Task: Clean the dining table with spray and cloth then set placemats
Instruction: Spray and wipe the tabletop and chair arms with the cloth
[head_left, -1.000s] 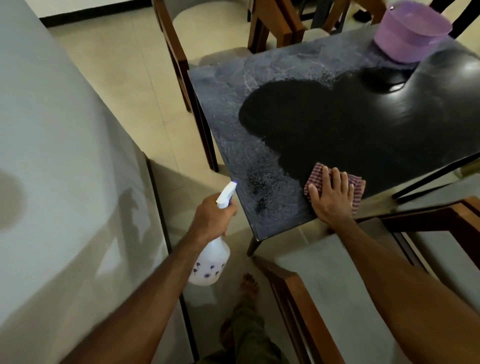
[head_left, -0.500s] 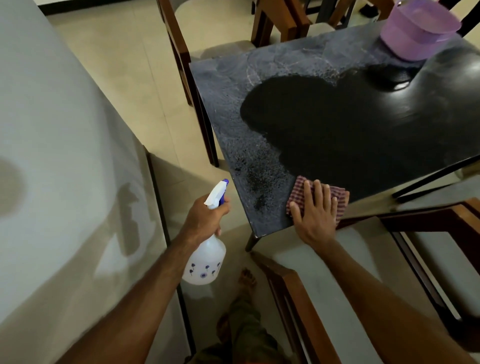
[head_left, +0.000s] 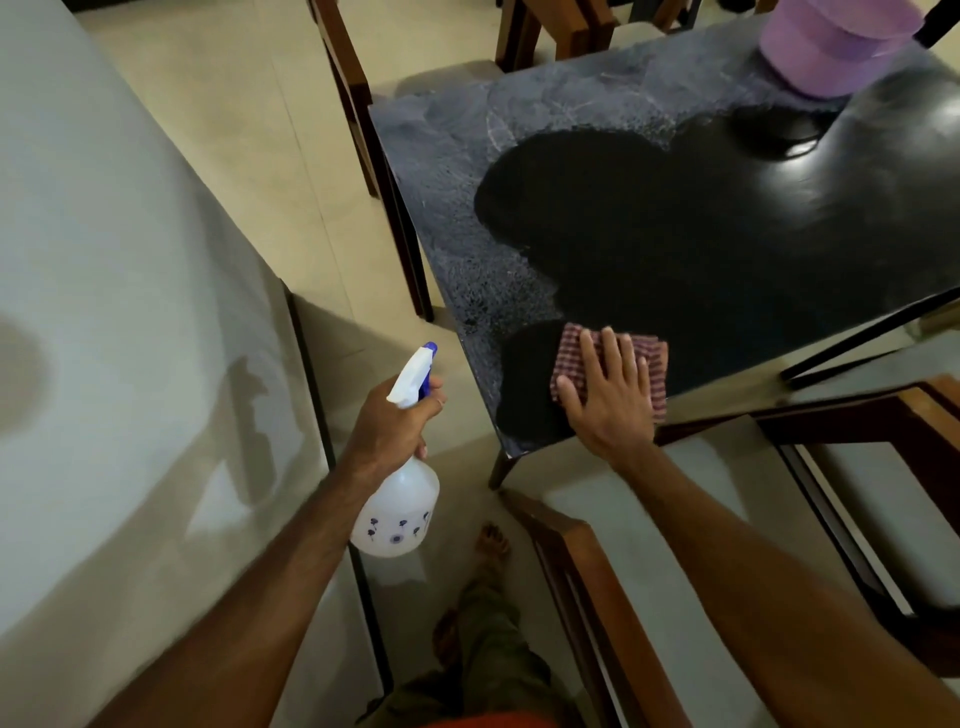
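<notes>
The black dining table (head_left: 727, 249) fills the upper right; its left part is grey with spray droplets, the middle wiped dark and glossy. My right hand (head_left: 610, 395) presses flat, fingers straight, on a red checked cloth (head_left: 571, 353) near the table's front left corner. My left hand (head_left: 395, 426) grips the neck of a white spray bottle (head_left: 397, 512) with a blue and white nozzle, held off the table's left edge above the floor.
A purple plastic tub (head_left: 831, 47) stands at the table's far right. Wooden chairs sit at the far side (head_left: 358, 130) and close in front (head_left: 597, 597), with another at right (head_left: 914, 426). A large pale surface (head_left: 104, 312) fills the left. My foot (head_left: 491, 545) is on the tiled floor.
My right hand slid the cloth leftward along the front edge toward the corner, leaving a fresh dark wiped patch. My left hand with the bottle stayed roughly in place.
</notes>
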